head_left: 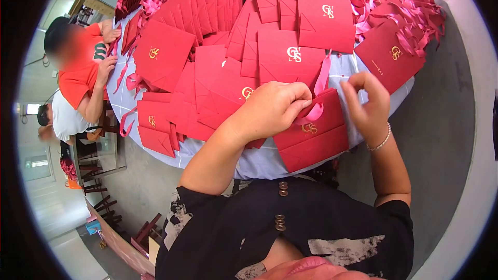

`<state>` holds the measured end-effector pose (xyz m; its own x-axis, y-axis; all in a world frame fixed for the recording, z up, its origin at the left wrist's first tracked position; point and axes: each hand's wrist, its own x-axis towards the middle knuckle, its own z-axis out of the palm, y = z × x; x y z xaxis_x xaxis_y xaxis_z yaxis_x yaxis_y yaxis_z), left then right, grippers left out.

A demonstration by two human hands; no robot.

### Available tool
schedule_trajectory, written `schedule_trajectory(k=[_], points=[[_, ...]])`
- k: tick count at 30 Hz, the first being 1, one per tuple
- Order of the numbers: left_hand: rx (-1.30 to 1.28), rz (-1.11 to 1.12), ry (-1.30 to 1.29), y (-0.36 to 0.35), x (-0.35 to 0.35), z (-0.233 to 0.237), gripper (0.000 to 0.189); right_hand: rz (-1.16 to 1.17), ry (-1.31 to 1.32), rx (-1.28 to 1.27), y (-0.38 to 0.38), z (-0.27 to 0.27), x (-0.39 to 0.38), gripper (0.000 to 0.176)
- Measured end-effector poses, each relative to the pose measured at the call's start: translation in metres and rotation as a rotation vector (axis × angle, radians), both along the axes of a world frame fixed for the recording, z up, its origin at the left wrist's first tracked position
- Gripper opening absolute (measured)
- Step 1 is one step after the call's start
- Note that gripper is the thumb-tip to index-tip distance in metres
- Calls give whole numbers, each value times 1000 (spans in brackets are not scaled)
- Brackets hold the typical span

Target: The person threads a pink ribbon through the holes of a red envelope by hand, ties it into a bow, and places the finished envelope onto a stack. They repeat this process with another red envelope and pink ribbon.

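Your left hand point(277, 108) has fingers closed, pinching one pink ribbon point(314, 112) at one red bag point(314, 142). Right hand point(369, 101): fingers curled, part-open.

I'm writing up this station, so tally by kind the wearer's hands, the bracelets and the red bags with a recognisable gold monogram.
Left hand and right hand: 2
Beaded bracelet: 1
Red bags with a recognisable monogram: 7
Total: 10
One mostly covered mark is too hidden to identify, so left out.
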<state>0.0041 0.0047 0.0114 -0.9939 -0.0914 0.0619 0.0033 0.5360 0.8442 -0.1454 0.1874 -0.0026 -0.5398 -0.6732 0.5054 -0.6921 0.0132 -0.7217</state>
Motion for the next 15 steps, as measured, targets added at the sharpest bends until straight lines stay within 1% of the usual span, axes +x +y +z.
schedule_trajectory(k=[1, 2, 3, 5, 6, 8, 9, 10, 12, 13, 15], points=[[10, 3, 3, 2, 0, 0, 9, -85, -76, 33, 0, -3, -9, 24], [17, 4, 6, 3, 0, 1, 8, -53, -224, 120, 2, -9, -14, 31], [14, -5, 7, 5, 0, 1, 8, -61, -223, 116, 3, -9, -20, 31], [-39, -50, 140, 7, 1, 3, 8, 128, -627, 523, 4, -10, -27, 38], [-127, -74, 215, 9, 2, 4, 7, 203, -830, 529, 3, -14, -25, 40], [-271, -168, 259, 10, 4, 9, 9, 453, -1009, 289, -3, -19, -23, 32], [-285, -195, 249, 12, 3, 10, 11, 497, -1073, 277, -2, -5, -22, 23], [-292, -204, 256, 14, 3, 11, 11, 491, -1066, 267, -1, -2, -22, 23], [-274, -158, 268, 19, 6, 11, 12, 518, -1031, 247, 1, -3, -18, 17], [-281, -146, 305, 20, 7, 11, 11, 504, -1082, 202, 2, -4, -13, 18], [-280, -191, 311, 21, 11, 15, 11, 474, -1148, 249, 6, 3, -8, 22]])
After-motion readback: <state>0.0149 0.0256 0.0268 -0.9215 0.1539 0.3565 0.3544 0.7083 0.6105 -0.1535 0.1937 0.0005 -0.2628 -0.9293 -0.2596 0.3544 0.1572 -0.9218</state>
